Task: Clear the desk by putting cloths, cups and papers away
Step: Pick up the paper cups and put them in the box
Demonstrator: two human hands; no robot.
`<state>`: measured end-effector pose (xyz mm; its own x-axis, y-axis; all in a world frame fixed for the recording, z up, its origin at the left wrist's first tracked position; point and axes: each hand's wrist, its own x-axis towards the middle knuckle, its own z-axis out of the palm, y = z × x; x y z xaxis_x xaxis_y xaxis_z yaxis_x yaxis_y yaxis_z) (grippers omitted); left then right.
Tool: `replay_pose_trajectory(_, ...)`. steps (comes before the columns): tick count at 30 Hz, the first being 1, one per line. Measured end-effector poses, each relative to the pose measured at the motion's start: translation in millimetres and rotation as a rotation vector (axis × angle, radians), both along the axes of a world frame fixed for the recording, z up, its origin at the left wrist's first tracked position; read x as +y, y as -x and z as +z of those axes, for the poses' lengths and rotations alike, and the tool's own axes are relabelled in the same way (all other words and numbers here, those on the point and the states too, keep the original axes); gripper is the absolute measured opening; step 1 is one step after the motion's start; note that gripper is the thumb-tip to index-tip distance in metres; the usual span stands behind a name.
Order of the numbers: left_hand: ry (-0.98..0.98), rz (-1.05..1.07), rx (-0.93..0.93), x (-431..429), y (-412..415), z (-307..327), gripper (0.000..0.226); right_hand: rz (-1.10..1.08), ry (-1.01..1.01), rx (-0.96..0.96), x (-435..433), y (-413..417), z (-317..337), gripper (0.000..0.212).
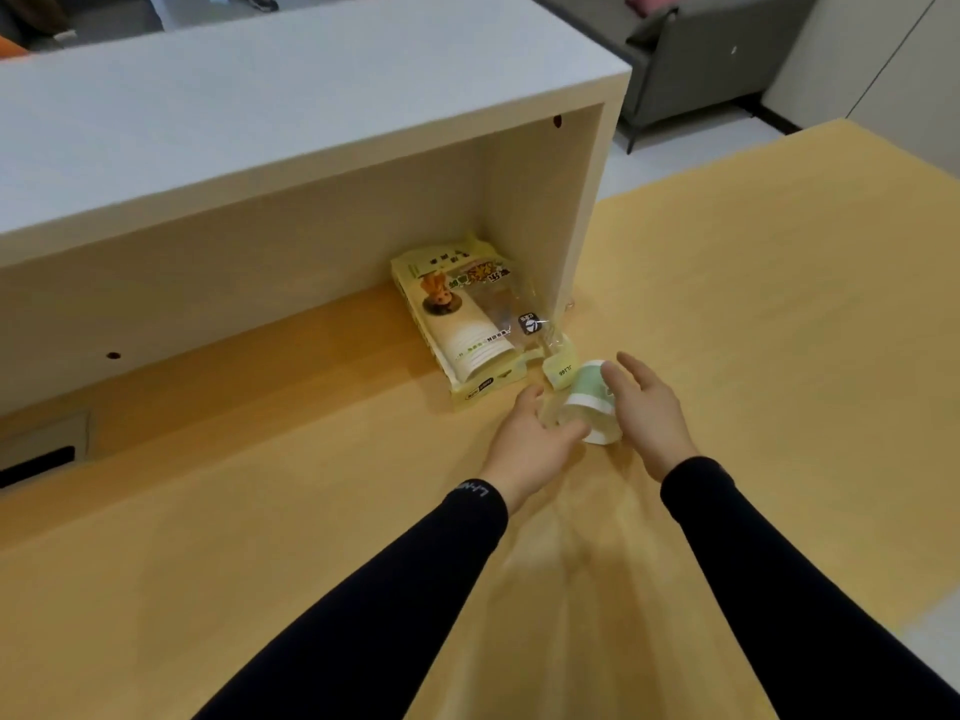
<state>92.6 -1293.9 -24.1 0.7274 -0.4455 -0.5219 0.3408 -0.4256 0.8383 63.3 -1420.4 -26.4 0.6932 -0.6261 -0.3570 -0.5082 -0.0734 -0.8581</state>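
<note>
A short stack of paper cups with a pale green band and white rim [589, 402] lies on its side on the yellow wooden worktop [753, 314], mouth toward the person, just in front of the open end of a yellow-printed plastic sleeve of paper cups [465, 317]. That sleeve lies under the white overhanging shelf [260, 122], tucked against its right side panel, with its loose clear end and a small label tab reaching toward the stack.

The left hand [535, 439] meets the stack at its near left side, fingers curled about the rim; its grip looks closed on the cups, though blur hides the contact. The right hand [647, 413] lies flat along the stack's right side, fingers straight and spread, grip apart, acting as a guide rather than a clamp.

Holding the stack sideways and lined up with the sleeve's mouth suggests it is meant to slide back in among the other cups. The floppy plastic opening may fold and block it.
</note>
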Motion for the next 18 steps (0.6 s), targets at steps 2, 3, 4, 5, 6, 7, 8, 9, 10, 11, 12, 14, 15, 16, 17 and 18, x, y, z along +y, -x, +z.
replay_pose_trajectory(2, 0.082, 0.020, 0.018, -4, -5, -7, 0.063, 0.008, -0.004, -0.004, 5, -8, -5, 0.041)
replay_pose_trajectory(3, 0.102, 0.042, 0.004, -4, -6, -10, 0.060, 0.016, -0.011, -0.009, 9, -13, -6, 0.036)
replay_pose_trajectory(4, 0.116, 0.075, -0.016, -1, -7, -12, 0.060, 0.023, -0.031, -0.014, 14, -17, -5, 0.030)
replay_pose_trajectory(5, 0.124, 0.120, -0.038, 3, -9, -12, 0.059, 0.030, -0.069, -0.015, 18, -21, -3, 0.023)
replay_pose_trajectory(6, 0.126, 0.166, -0.060, 7, -11, -11, 0.058, 0.038, -0.124, -0.011, 23, -24, 1, 0.019)
replay_pose_trajectory(7, 0.121, 0.205, -0.088, 12, -14, -8, 0.056, 0.055, -0.180, -0.002, 28, -27, 5, 0.018)
replay_pose_trajectory(8, 0.115, 0.231, -0.120, 18, -17, -5, 0.052, 0.085, -0.221, 0.012, 33, -29, 9, 0.022)
replay_pose_trajectory(9, 0.111, 0.235, -0.151, 24, -20, 0, 0.047, 0.125, -0.240, 0.027, 39, -30, 14, 0.029)
replay_pose_trajectory(10, 0.112, 0.227, -0.177, 31, -22, 6, 0.042, 0.166, -0.250, 0.032, 44, -31, 18, 0.038)
replay_pose_trajectory(11, 0.114, 0.217, -0.194, 37, -24, 12, 0.037, 0.211, -0.254, 0.021, 50, -30, 23, 0.048)
replay_pose_trajectory(12, 0.123, 0.218, -0.200, 44, -24, 19, 0.032, 0.253, -0.253, -0.005, 57, -29, 28, 0.056)
replay_pose_trajectory(14, 0.130, 0.242, -0.201, 58, -22, 33, 0.021, 0.303, -0.236, -0.066, 69, -23, 40, 0.065)
replay_pose_trajectory(15, 0.131, 0.260, -0.206, 64, -18, 40, 0.020, 0.311, -0.230, -0.087, 75, -19, 47, 0.066)
replay_pose_trajectory(16, 0.140, 0.279, -0.212, 71, -14, 47, 0.024, 0.319, -0.223, -0.103, 82, -15, 53, 0.064)
replay_pose_trajectory(17, 0.146, 0.297, -0.223, 78, -9, 53, 0.027, 0.329, -0.217, -0.118, 89, -11, 60, 0.059)
replay_pose_trajectory(18, 0.154, 0.314, -0.243, 85, -3, 59, 0.027, 0.336, -0.216, -0.134, 95, -6, 67, 0.052)
